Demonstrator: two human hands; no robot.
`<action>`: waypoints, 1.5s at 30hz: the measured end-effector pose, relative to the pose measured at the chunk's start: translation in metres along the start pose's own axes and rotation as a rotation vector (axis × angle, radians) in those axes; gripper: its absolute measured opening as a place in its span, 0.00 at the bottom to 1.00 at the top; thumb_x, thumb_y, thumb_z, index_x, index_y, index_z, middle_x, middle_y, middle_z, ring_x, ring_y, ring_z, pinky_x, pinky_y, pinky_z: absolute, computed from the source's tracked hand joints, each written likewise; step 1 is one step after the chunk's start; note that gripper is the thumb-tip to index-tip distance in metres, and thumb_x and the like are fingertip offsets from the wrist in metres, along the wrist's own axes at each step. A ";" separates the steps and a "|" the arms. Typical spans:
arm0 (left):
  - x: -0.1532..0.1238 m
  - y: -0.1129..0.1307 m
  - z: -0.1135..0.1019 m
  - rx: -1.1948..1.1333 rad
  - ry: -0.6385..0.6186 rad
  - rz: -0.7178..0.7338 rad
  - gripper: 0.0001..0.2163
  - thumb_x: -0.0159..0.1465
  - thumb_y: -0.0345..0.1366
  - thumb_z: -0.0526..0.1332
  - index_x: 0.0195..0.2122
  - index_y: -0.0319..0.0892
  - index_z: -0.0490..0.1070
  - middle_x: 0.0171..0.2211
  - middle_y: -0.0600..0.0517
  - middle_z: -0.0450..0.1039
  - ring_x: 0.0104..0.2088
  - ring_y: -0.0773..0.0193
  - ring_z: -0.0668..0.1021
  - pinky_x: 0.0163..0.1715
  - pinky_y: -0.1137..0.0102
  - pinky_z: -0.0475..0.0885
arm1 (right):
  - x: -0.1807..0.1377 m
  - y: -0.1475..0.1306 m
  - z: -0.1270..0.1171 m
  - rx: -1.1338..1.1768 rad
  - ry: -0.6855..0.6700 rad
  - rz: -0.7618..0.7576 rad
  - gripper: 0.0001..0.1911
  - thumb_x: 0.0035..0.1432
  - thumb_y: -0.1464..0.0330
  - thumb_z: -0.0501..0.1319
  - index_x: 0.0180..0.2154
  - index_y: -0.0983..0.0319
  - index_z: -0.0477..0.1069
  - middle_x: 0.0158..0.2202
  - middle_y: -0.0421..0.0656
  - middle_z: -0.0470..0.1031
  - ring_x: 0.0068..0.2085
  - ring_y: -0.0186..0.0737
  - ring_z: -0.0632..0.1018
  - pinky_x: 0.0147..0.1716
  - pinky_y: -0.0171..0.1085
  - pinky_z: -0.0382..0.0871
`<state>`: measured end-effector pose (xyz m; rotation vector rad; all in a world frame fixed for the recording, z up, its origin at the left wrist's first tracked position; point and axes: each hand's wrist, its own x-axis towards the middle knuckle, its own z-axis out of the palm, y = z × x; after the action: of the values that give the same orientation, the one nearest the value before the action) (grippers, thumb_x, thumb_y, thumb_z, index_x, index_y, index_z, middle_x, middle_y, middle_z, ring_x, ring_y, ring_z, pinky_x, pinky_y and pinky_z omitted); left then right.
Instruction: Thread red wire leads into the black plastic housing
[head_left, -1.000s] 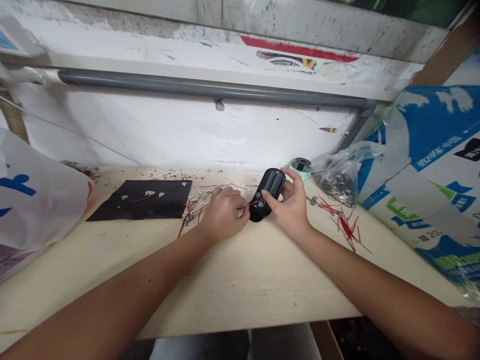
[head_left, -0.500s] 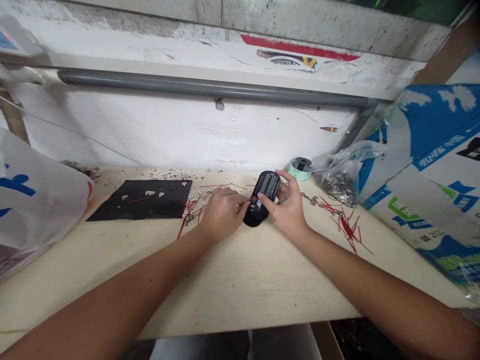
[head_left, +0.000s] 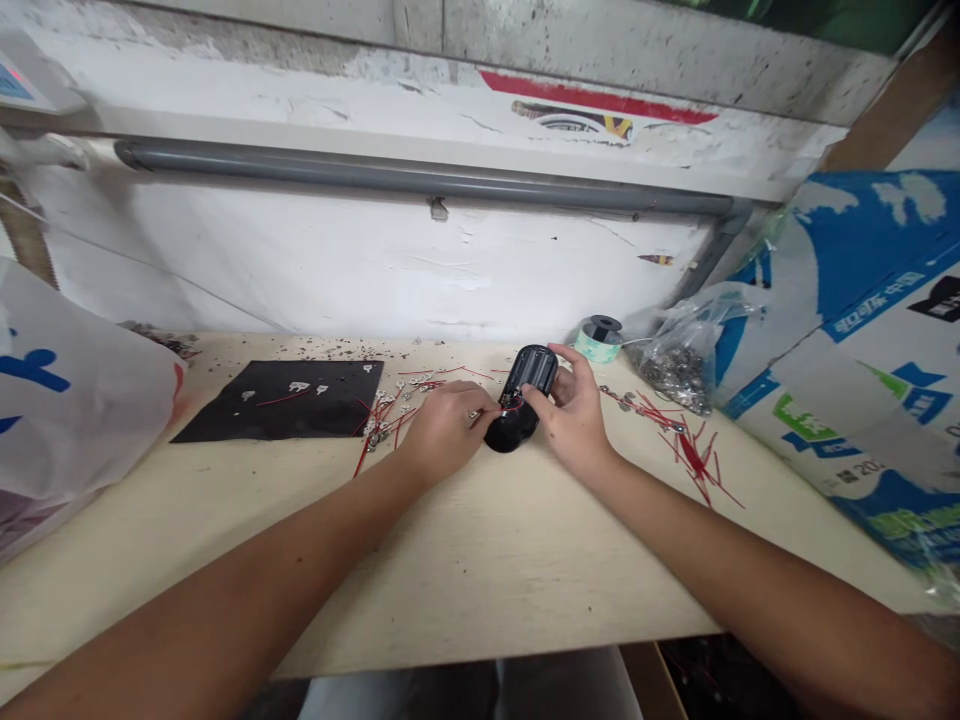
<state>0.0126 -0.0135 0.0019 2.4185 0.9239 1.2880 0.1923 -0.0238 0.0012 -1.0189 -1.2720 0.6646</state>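
Note:
My right hand (head_left: 574, 415) is wrapped round a black oval plastic housing (head_left: 523, 395) that rests tilted on the wooden bench (head_left: 480, 570), its thumb pressed on the housing's middle. My left hand (head_left: 444, 432) is closed in a pinch on a thin red wire (head_left: 491, 410) whose end reaches into the housing. Both hands touch the housing near the bench's middle back.
Loose red wires and small metal contacts (head_left: 386, 415) lie left of my hands beside a black mat (head_left: 281, 400). More red wires (head_left: 694, 455) lie to the right. A tape roll (head_left: 600, 337), a clear bag of metal parts (head_left: 679, 360), a blue-printed sack (head_left: 862, 330) and a white bag (head_left: 67, 400) edge the bench.
The housing and my right hand have shifted slightly left and down toward the bench. My left hand has kept its pinch on the red wire and brought it closer to the housing.

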 end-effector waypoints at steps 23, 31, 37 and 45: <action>0.001 0.011 -0.002 0.315 -0.066 -0.124 0.14 0.61 0.30 0.59 0.48 0.38 0.76 0.36 0.45 0.80 0.40 0.50 0.79 0.42 0.56 0.74 | -0.010 -0.011 0.008 0.055 -0.042 -0.012 0.27 0.53 0.68 0.67 0.53 0.54 0.61 0.38 0.41 0.76 0.41 0.43 0.79 0.41 0.44 0.75; 0.001 0.007 -0.001 0.181 -0.098 -0.152 0.07 0.60 0.28 0.58 0.36 0.40 0.76 0.35 0.48 0.79 0.37 0.56 0.79 0.39 0.62 0.73 | -0.010 -0.008 0.007 0.013 -0.041 -0.049 0.27 0.55 0.68 0.66 0.54 0.54 0.60 0.38 0.41 0.75 0.40 0.43 0.78 0.40 0.44 0.74; 0.001 0.003 0.000 0.060 -0.094 -0.160 0.10 0.58 0.26 0.60 0.39 0.40 0.76 0.35 0.49 0.79 0.35 0.59 0.79 0.36 0.65 0.73 | -0.008 -0.005 0.006 -0.027 -0.018 -0.066 0.28 0.54 0.69 0.66 0.55 0.55 0.60 0.37 0.41 0.74 0.40 0.44 0.77 0.43 0.47 0.74; -0.001 0.003 0.001 0.029 -0.078 -0.138 0.11 0.58 0.27 0.61 0.42 0.41 0.77 0.33 0.50 0.80 0.32 0.60 0.79 0.34 0.66 0.74 | -0.008 -0.004 0.006 -0.044 -0.023 -0.083 0.28 0.55 0.68 0.66 0.56 0.54 0.59 0.36 0.41 0.74 0.40 0.44 0.78 0.42 0.47 0.75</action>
<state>0.0142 -0.0160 0.0025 2.3619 1.0727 1.1314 0.1848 -0.0307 0.0010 -0.9917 -1.3462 0.5885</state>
